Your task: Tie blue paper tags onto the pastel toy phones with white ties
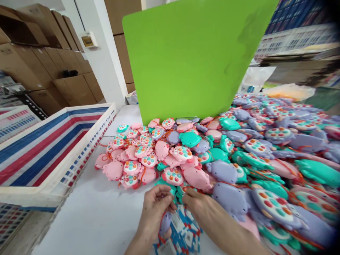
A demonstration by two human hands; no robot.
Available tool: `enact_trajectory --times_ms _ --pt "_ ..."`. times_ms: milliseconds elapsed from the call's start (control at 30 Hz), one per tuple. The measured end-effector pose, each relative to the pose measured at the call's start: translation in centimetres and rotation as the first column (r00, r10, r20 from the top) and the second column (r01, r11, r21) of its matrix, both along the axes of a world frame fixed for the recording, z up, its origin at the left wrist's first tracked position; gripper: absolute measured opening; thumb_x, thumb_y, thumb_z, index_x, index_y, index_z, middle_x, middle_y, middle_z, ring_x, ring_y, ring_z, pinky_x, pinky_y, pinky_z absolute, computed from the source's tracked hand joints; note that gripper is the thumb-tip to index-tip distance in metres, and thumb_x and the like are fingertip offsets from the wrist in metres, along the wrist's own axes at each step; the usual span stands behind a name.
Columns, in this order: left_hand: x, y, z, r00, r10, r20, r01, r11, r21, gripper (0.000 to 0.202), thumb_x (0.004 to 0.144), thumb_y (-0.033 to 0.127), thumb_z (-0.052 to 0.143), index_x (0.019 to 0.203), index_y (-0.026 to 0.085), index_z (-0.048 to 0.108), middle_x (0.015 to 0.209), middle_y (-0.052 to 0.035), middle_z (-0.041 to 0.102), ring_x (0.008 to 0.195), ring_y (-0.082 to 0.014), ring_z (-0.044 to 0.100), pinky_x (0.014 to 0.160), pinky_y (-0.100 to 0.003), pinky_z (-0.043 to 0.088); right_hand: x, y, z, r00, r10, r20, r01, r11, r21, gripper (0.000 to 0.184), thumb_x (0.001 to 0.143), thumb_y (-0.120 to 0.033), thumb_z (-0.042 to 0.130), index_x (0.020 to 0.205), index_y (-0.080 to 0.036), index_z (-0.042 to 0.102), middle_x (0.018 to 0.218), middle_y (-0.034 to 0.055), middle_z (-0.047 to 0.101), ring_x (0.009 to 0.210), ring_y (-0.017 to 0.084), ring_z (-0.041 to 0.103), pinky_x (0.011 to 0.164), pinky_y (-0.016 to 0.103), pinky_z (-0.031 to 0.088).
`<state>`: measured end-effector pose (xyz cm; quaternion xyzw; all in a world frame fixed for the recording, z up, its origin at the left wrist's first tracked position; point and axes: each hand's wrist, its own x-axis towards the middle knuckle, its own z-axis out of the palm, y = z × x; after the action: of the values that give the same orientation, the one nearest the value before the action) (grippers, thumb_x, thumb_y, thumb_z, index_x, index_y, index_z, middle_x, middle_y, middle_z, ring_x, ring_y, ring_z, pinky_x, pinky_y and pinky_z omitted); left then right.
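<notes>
My left hand [155,205] is closed around a small purple animal-shaped toy [166,223] with an orange cord, low over the table. Thumb and forefinger of that hand are pinched together at the top. My right hand [199,203] is just to the right, its fingers bent inward beside a turquoise toy [181,193]; what lies between those fingertips is hidden. Below both hands spreads a loose pile of blue, white and red printed cards [177,221]. Pink toys [198,177], some showing round coloured buttons, lie right beyond my hands.
A large heap of purple, turquoise and pink toys [230,200] covers the right side of the white table [87,219]. Behind stands a green board [191,63]. To the left is a white plastic crate [106,115] with a striped lining; cardboard boxes [74,88] are stacked farther back.
</notes>
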<state>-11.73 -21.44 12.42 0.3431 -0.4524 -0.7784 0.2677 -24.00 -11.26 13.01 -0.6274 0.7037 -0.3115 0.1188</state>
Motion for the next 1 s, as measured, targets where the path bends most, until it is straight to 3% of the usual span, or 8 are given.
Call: enact_trajectory --times_ms 133,233,333,500,633,800,933,1000 --pt "-0.3 -0.2 -0.2 0.999 -0.024 0.032 0.025 0.999 -0.038 0.019 0.06 0.019 0.064 0.077 0.013 0.058 0.058 0.002 0.057 0.048 -0.0109 0.054 0.046 -0.021 0.041 -0.9 0.3 -0.7 0.987 0.057 -0.149 -0.049 0.997 0.057 0.026 0.069 0.0 0.047 0.069 -0.022 0.061 0.071 0.0067 0.063 0.073 0.022 0.059 0.057 0.027 0.041" --pt "-0.4 -0.3 -0.3 0.997 0.009 0.074 -0.002 0.996 -0.088 0.016 0.061 0.018 0.063 0.075 0.013 0.058 0.058 0.0015 0.057 0.051 -0.0112 0.054 0.046 -0.02 0.039 -1.8 -0.3 0.3 0.935 0.08 -0.345 -0.035 0.99 0.135 0.025 0.071 0.001 0.048 0.066 -0.021 0.058 0.065 0.0038 0.062 0.061 0.018 0.058 0.05 0.026 0.035" --pt "-0.4 -0.3 -0.6 0.992 0.038 0.117 -0.018 0.986 -0.164 0.012 0.062 0.018 0.062 0.073 0.013 0.059 0.061 0.0007 0.058 0.055 -0.0105 0.053 0.05 -0.02 0.039 -3.0 -0.3 1.8 0.925 0.063 -0.375 -0.013 0.991 0.134 0.019 0.077 -0.008 0.051 0.066 -0.021 0.058 0.064 0.0019 0.062 0.06 0.017 0.058 0.048 0.025 0.032" --pt "-0.3 -0.3 -1.2 0.983 0.048 0.177 0.004 0.96 -0.279 0.009 0.064 0.019 0.061 0.071 0.014 0.061 0.06 0.0011 0.058 0.054 -0.0101 0.051 0.049 -0.019 0.038 -4.2 0.3 3.6 0.99 -0.023 -0.143 0.041 0.991 0.13 0.024 0.082 -0.022 0.047 0.06 -0.022 0.056 0.058 0.0001 0.059 0.051 0.014 0.055 0.048 0.025 0.033" --pt "-0.4 -0.2 -1.2 0.978 -0.004 0.21 0.047 0.979 -0.199 0.012 0.065 0.022 0.058 0.073 0.013 0.06 0.044 0.0036 0.053 0.039 -0.0086 0.045 0.039 -0.018 0.032 -4.2 0.2 4.2 0.998 -0.058 0.016 0.056 0.996 0.072 0.02 0.079 -0.028 0.05 0.063 -0.023 0.061 0.058 0.0007 0.062 0.051 0.015 0.056 0.048 0.024 0.037" --pt "-0.5 0.0 -0.4 0.989 -0.009 0.151 0.018 0.998 -0.053 0.016 0.058 0.025 0.065 0.068 0.012 0.061 0.045 0.0004 0.057 0.041 -0.0109 0.05 0.042 -0.021 0.037 -3.4 0.2 3.4 0.977 -0.115 0.181 0.13 0.989 -0.074 0.02 0.082 -0.033 0.045 0.081 -0.025 0.064 0.071 0.0029 0.069 0.059 0.018 0.062 0.052 0.025 0.046" --pt "-0.4 0.0 0.3 0.992 0.011 0.128 -0.005 0.999 -0.041 0.019 0.055 0.024 0.069 0.068 0.012 0.063 0.048 -0.0007 0.06 0.047 -0.012 0.054 0.048 -0.022 0.041 -2.5 -0.4 1.6 0.912 -0.163 0.378 0.24 0.956 -0.167 0.019 0.081 -0.029 0.046 0.091 -0.023 0.062 0.086 0.0059 0.069 0.074 0.021 0.064 0.063 0.029 0.049" --pt "-0.5 0.0 0.5 0.991 -0.005 0.136 0.013 0.998 -0.061 0.018 0.057 0.024 0.069 0.068 0.013 0.061 0.045 0.0007 0.058 0.042 -0.0107 0.05 0.044 -0.021 0.039 -1.9 -1.1 0.5 0.791 -0.162 0.59 0.298 0.944 -0.14 0.018 0.08 -0.032 0.051 0.092 -0.021 0.06 0.081 0.0061 0.069 0.072 0.02 0.064 0.065 0.03 0.05"
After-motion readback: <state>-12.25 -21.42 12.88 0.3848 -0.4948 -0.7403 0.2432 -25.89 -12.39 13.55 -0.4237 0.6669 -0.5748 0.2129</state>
